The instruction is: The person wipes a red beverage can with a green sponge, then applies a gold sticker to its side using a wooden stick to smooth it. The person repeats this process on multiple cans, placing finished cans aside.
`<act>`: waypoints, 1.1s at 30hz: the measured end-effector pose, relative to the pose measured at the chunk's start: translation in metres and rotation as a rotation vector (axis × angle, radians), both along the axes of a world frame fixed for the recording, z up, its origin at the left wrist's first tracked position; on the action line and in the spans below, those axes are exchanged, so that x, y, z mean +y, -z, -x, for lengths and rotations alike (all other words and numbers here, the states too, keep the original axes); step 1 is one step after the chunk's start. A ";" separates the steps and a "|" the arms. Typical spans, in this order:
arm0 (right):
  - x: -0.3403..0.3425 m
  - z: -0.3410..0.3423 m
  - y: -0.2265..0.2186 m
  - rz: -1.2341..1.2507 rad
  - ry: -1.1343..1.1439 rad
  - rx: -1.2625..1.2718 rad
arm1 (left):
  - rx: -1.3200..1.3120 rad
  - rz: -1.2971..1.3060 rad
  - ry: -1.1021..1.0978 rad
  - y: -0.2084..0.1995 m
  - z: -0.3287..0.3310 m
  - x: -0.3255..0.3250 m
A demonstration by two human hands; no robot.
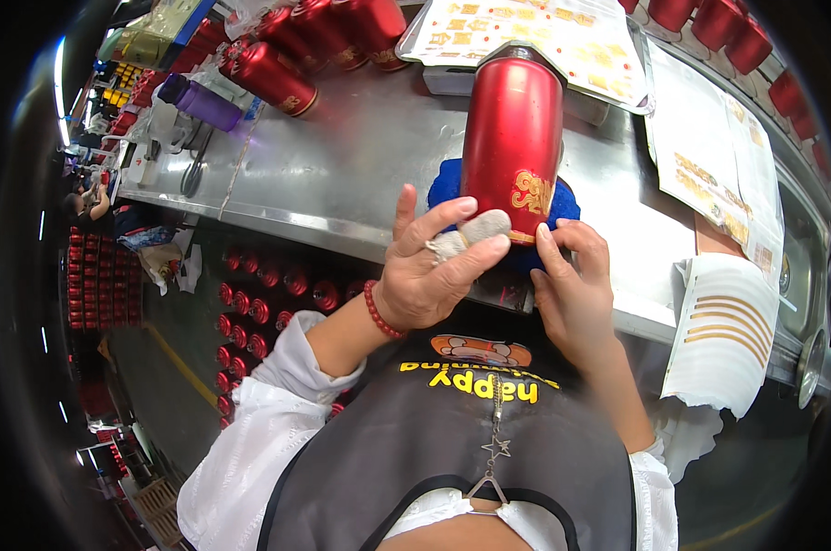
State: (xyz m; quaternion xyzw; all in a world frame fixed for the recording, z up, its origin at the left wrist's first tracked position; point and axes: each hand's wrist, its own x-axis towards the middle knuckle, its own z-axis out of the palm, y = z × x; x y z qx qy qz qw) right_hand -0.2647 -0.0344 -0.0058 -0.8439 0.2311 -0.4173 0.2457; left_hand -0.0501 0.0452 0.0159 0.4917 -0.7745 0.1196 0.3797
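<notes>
Just beyond the spread left hand [426, 280] and the right hand [579, 298], whose pinch is unclear, a red metallic bottle [513, 138] lies on a blue towel [444, 183], probably cushioned against rolling.

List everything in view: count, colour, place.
Large bottle: one, red, at fingertips
Cloth: one, blue, beneath bottle
Other bottles: many, red, on, under, beyond table
Flask: one, purple, table's left
Scissors: one, dark, table's left
Printed sheets: several, white, ahead and right
Table: one, silver, ahead
Another person: one, colours unclear, far left
Apron: one, grey, worn
Charm: one, silver, apron front
Bracelet: one, red, left wrist
Finger covers: two, pale, left fingers
Left hand: one, white-sleeved, bottle's left
Right hand: one, white-sleeved, bottle's right
</notes>
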 end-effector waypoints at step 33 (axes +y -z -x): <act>0.006 0.003 -0.003 -0.086 0.023 0.045 | 0.262 -0.093 -0.088 0.031 -0.002 0.018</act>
